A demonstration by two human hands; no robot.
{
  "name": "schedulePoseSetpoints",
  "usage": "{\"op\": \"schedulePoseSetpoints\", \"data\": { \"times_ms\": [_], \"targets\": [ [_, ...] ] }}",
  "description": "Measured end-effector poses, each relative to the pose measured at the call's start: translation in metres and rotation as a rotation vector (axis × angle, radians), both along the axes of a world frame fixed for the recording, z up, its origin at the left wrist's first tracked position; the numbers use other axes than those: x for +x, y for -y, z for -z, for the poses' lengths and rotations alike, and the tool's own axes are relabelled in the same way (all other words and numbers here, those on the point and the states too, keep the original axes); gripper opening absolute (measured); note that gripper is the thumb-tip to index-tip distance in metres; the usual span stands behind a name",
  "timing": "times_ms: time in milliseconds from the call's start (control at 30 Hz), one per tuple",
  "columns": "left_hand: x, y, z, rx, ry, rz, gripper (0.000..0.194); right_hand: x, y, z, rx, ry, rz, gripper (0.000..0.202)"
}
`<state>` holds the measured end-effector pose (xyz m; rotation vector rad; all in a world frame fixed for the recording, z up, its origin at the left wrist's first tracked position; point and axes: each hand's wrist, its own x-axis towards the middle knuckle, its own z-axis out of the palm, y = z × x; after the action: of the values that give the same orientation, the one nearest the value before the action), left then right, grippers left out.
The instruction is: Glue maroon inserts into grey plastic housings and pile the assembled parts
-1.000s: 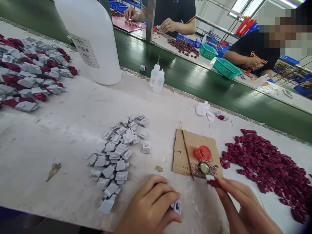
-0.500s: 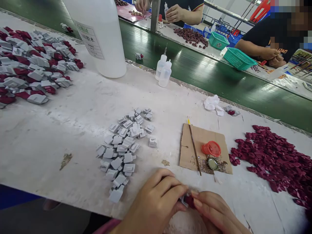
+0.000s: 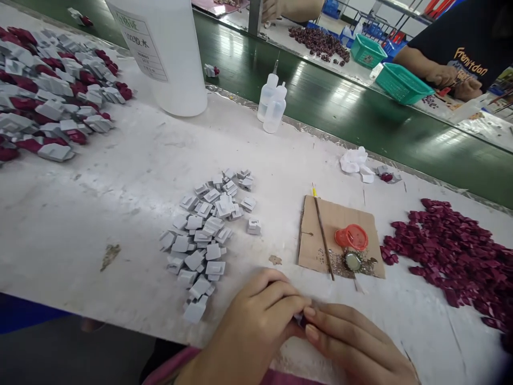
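**Two hands pinched together on one small part at the near edge of the bench**

The left hand [image 3: 248, 331] and the right hand [image 3: 352, 347] meet fingertip to fingertip just at the near edge of the white table [image 3: 100, 214]. Both are curled closed, thumb against forefinger, around a small part [image 3: 300, 320] pinched between them. Only a dark sliver of it shows between the fingers, so its long axis and colour cannot be told for sure. It sits right at the tips of both hands, neither hand nearer than the other.

Ahead and to the left of the left hand, close by, lies a spread of grey plastic pieces [image 3: 208, 235], the nearest of them just beside its knuckles. Straight ahead of the right hand's fingertips is a cardboard scrap [image 3: 332, 224] with a thin stick [image 3: 323, 235] lying along its left side, pointing away from the person, and beside that a red cap [image 3: 351, 237] and a small round metal cap [image 3: 352, 261] (set among what looks like dried drips). Off to the right of the right hand is a heap of dark red pieces [image 3: 452, 251].

Farther off, beyond the grey pieces, stand two small squeeze bottles [image 3: 271, 104] and a big white jug [image 3: 160, 48], with a mixed pile of grey and red pieces [image 3: 52, 96] far to the left. Across the green conveyor belt [image 3: 360, 123], another person's hands [image 3: 452, 80] work near a teal basket [image 3: 401, 83]. Nothing lies between the two hands and the nearer heaps.
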<state>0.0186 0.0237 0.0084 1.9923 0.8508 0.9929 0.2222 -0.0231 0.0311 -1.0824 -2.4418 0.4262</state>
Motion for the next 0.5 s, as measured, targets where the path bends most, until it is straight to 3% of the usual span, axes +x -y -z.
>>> {"op": "schedulePoseSetpoints", "data": {
  "times_ms": [167, 233, 333, 433, 500],
  "targets": [
    [-0.002, 0.001, -0.002, -0.050, -0.008, 0.041, 0.016, -0.002, -0.009, -0.002, 0.062, -0.046, -0.015, 0.028],
    [-0.004, 0.001, -0.001, -0.045, 0.003, 0.054, 0.014, -0.008, -0.006, 0.002, 0.126, -0.065, 0.062, 0.027],
    [-0.007, 0.002, 0.003, -0.056, -0.050, 0.099, 0.017, -0.014, 0.002, 0.011, 0.239, -0.155, 0.295, 0.033],
    [-0.009, 0.003, 0.006, -0.047, -0.099, 0.135, 0.025, -0.019, 0.007, 0.017, 0.029, -0.299, 0.415, 0.039],
    [-0.010, 0.004, 0.007, -0.012, -0.103, 0.142, 0.025, -0.023, 0.007, 0.022, -0.115, -0.378, 0.358, 0.022]
  ]
}}
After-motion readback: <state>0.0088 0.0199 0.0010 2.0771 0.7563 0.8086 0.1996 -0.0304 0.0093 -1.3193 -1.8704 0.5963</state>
